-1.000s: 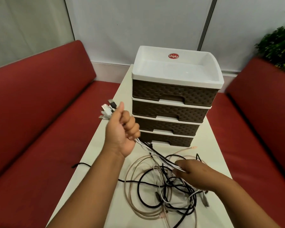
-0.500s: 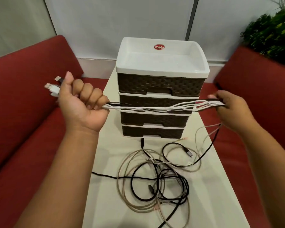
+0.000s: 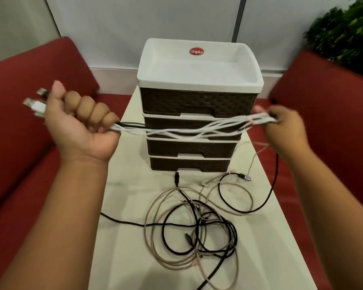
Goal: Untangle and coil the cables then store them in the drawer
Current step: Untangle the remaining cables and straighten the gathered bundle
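Note:
My left hand (image 3: 80,124) grips a bundle of white and black cables (image 3: 187,130) in a fist, with USB plugs (image 3: 35,103) sticking out past the thumb. The bundle stretches level across the front of the drawer unit to my right hand (image 3: 285,130), which pinches its other end. From that hand a black cable and a thin pale one hang down to the table. A tangle of black and beige cables (image 3: 195,229) lies on the white table (image 3: 122,227) below. The brown drawer unit (image 3: 197,126) has all its drawers closed.
The drawer unit's white top tray (image 3: 199,70) holds nothing. Red sofa seats (image 3: 19,143) flank the narrow table on both sides. A green plant (image 3: 344,34) stands at the far right, a grey wall behind.
Both hands have lifted and spread apart, pulling the bundle taut from the pile up in front of the drawers. In the last half second they barely moved.

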The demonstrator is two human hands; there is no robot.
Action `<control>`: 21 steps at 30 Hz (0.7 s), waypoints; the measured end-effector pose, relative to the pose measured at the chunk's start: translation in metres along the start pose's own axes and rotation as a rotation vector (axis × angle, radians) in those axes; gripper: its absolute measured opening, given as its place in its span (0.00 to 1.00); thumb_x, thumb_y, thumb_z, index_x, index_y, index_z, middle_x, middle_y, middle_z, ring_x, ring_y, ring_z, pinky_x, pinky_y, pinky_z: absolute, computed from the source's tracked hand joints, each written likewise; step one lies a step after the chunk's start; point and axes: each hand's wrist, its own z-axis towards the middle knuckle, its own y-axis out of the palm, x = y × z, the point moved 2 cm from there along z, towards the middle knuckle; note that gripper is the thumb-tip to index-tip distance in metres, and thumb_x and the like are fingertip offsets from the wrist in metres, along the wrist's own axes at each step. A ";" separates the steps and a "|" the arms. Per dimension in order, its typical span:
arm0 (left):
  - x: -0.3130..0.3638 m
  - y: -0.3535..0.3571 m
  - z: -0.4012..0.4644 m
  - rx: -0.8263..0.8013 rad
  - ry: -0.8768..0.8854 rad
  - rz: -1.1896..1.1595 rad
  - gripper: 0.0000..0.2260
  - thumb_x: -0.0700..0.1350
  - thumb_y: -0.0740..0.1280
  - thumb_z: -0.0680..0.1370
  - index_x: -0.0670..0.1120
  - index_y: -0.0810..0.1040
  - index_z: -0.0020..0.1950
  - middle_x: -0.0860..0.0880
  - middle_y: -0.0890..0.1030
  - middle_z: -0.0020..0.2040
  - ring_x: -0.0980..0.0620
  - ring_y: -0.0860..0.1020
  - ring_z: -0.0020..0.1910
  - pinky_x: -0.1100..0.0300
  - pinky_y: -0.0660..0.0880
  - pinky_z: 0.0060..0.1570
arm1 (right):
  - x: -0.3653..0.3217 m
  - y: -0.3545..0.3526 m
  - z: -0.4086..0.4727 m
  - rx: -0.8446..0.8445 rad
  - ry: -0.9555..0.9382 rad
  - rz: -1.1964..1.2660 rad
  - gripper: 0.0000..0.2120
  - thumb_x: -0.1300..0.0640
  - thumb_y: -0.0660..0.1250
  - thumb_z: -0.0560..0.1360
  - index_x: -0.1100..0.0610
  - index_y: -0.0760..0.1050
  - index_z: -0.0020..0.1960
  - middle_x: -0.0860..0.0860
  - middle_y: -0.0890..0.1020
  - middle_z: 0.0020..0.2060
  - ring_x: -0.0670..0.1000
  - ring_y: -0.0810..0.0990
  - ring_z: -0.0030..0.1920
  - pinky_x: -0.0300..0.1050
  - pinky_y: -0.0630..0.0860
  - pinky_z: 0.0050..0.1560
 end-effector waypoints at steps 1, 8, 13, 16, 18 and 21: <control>-0.006 -0.004 0.000 0.069 0.016 0.072 0.26 0.54 0.52 0.82 0.48 0.57 0.24 0.53 0.55 0.20 0.55 0.53 0.18 0.65 0.52 0.20 | 0.015 0.015 -0.009 -0.095 0.040 -0.037 0.17 0.42 0.63 0.70 0.55 0.73 0.34 0.53 0.75 0.27 0.55 0.73 0.31 0.48 0.69 0.31; -0.057 -0.059 -0.011 0.365 -0.059 0.250 0.24 0.53 0.55 0.82 0.51 0.55 0.27 0.53 0.53 0.23 0.54 0.49 0.22 0.64 0.48 0.22 | 0.077 0.078 -0.063 -0.545 0.154 -0.300 0.08 0.51 0.73 0.71 0.54 0.78 0.43 0.52 0.82 0.36 0.55 0.79 0.37 0.43 0.70 0.33; -0.062 -0.074 -0.011 0.404 -0.051 0.293 0.22 0.53 0.56 0.82 0.51 0.55 0.29 0.53 0.53 0.23 0.55 0.50 0.21 0.65 0.51 0.19 | 0.051 0.074 -0.077 -0.760 -0.006 -0.402 0.39 0.43 0.78 0.64 0.51 0.68 0.70 0.54 0.75 0.62 0.56 0.74 0.62 0.49 0.72 0.61; -0.063 -0.074 -0.010 0.401 -0.034 0.315 0.22 0.54 0.56 0.82 0.51 0.56 0.29 0.53 0.53 0.23 0.55 0.50 0.22 0.64 0.51 0.19 | 0.008 0.069 -0.100 -0.436 -0.319 -0.218 0.28 0.47 0.77 0.68 0.50 0.74 0.65 0.51 0.77 0.58 0.52 0.73 0.60 0.44 0.68 0.60; -0.063 -0.072 -0.007 0.390 -0.028 0.307 0.22 0.54 0.56 0.83 0.51 0.56 0.29 0.53 0.53 0.23 0.55 0.50 0.22 0.64 0.51 0.20 | -0.018 0.074 -0.127 -0.316 -0.456 -0.075 0.14 0.49 0.74 0.71 0.49 0.78 0.55 0.46 0.78 0.49 0.47 0.74 0.52 0.40 0.69 0.53; -0.062 -0.068 -0.002 0.386 -0.014 0.303 0.22 0.53 0.56 0.83 0.50 0.55 0.31 0.53 0.53 0.24 0.55 0.50 0.22 0.65 0.51 0.20 | -0.028 0.101 -0.165 -0.605 -0.375 -0.042 0.05 0.48 0.69 0.75 0.49 0.78 0.48 0.43 0.78 0.42 0.44 0.75 0.43 0.40 0.72 0.44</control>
